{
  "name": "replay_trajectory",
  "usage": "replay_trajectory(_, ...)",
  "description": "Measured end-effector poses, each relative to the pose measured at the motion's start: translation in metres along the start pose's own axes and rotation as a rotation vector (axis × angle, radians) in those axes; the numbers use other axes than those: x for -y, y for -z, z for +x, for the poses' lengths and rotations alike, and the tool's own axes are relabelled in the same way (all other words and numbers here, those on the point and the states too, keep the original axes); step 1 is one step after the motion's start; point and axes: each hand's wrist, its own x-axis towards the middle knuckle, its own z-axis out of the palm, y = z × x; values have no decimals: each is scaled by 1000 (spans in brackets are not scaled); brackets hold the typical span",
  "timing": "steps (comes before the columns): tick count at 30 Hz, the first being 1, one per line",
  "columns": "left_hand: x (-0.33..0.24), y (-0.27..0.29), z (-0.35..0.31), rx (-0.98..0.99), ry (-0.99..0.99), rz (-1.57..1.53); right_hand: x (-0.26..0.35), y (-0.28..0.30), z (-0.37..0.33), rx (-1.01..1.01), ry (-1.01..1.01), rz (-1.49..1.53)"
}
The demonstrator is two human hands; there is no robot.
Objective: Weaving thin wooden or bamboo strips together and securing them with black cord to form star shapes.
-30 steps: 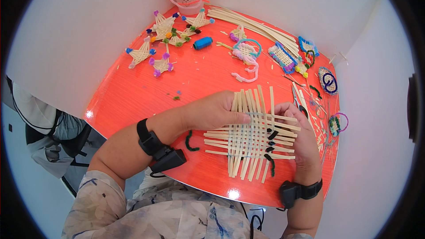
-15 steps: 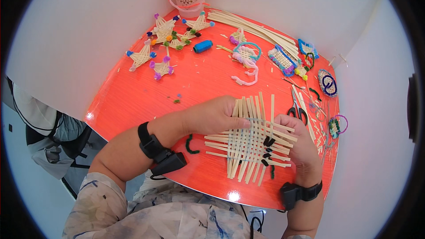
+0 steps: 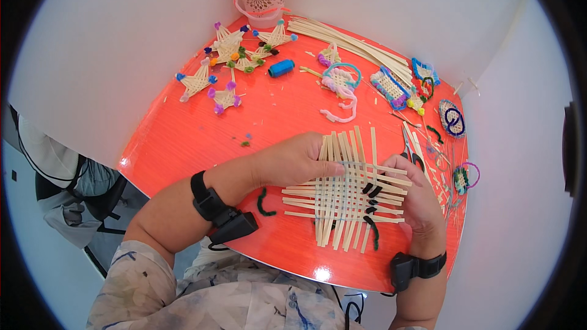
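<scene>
A woven mat of pale flat strips, its strip ends sticking out on all sides, is held above the table. Thin light-blue thread runs around its woven middle. My left hand is closed on the upper left part, thumb on top and fingers hidden beneath. At the right edge my right hand is curled around the strip ends, its fingertips partly hidden behind them. A dark green pipe cleaner winds through the mat's right side in short dark loops, its free end hanging toward the lower edge.
Black-handled scissors lie beyond my right hand. Farther back are a blue thread spool, woven stars, a bundle of strips and a pink basket of pipe cleaners. Another pipe cleaner piece lies below my left forearm.
The pipe cleaner's hanging end now shows as a longer curve in front of the lower right strips. My right hand has shifted slightly; the left keeps its hold.
</scene>
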Motion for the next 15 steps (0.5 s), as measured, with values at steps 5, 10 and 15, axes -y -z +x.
replay_trajectory(5, 3, -1, 0, 19, 17, -15, 4, -11, 0, 30, -27, -154)
replay_trajectory(10, 3, -2, 1, 41, 40, 17, 2, -10, 2, 110, -49, -170)
replay_trajectory(15, 3, -5, 3, -94, -12, -118, 7, -11, -1, -382, 496, -327)
